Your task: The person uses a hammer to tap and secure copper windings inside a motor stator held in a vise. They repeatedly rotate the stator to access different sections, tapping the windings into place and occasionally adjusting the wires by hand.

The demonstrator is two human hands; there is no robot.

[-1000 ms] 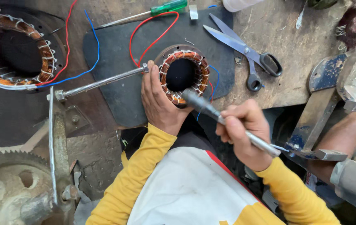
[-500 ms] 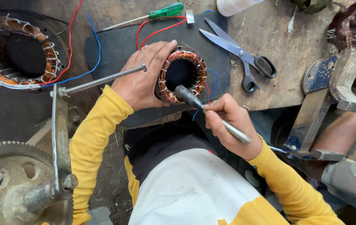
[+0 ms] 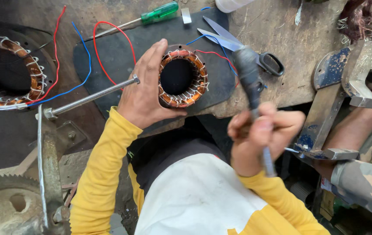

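My left hand [image 3: 144,89] grips the left side of a small motor stator [image 3: 182,77] with copper windings, held on a dark mat [image 3: 151,41] at the bench edge. Red and blue wires [image 3: 212,54] run from the stator. My right hand [image 3: 262,135] is shut on a metal rod tool [image 3: 249,74] with a dark blurred head, raised above and to the right of the stator, apart from it.
A larger stator [image 3: 10,72] sits far left with red and blue leads. A green-handled screwdriver [image 3: 155,14] and scissors [image 3: 242,45] lie behind. A threaded rod [image 3: 90,98], a gear [image 3: 3,204] and a metal bracket [image 3: 338,87] flank me. Another person's camouflage sleeve [image 3: 364,174] is at right.
My right hand has lifted the tool up and away from the stator's rim. My left hand keeps its hold on the stator.
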